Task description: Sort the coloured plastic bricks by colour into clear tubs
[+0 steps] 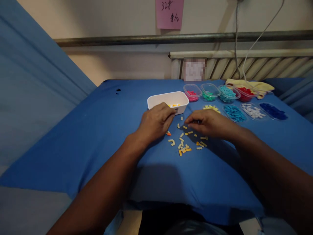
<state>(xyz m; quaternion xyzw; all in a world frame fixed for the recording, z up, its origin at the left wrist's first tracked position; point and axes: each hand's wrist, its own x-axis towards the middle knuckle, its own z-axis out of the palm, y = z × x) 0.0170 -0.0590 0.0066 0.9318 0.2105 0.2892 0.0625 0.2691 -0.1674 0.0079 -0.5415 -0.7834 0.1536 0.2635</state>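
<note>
My left hand (pixel 156 121) rests knuckles-up on the blue cloth (pixel 102 137), fingers curled against the front of a white rectangular tub (pixel 168 99); what the fingers hold is hidden. My right hand (pixel 207 123) lies to its right with fingertips pinched together over scattered small beige and orange pieces (pixel 187 143). A few orange and yellow pieces lie inside the tub.
Behind and right of the tub stand several clear trays: pink (pixel 192 92), green (pixel 210 92), teal (pixel 228 93), red (pixel 245 93). In front of them lie lids with yellow, blue (pixel 234 113), white (pixel 253 112) and dark blue (pixel 273 111) pieces. A radiator and cables stand behind.
</note>
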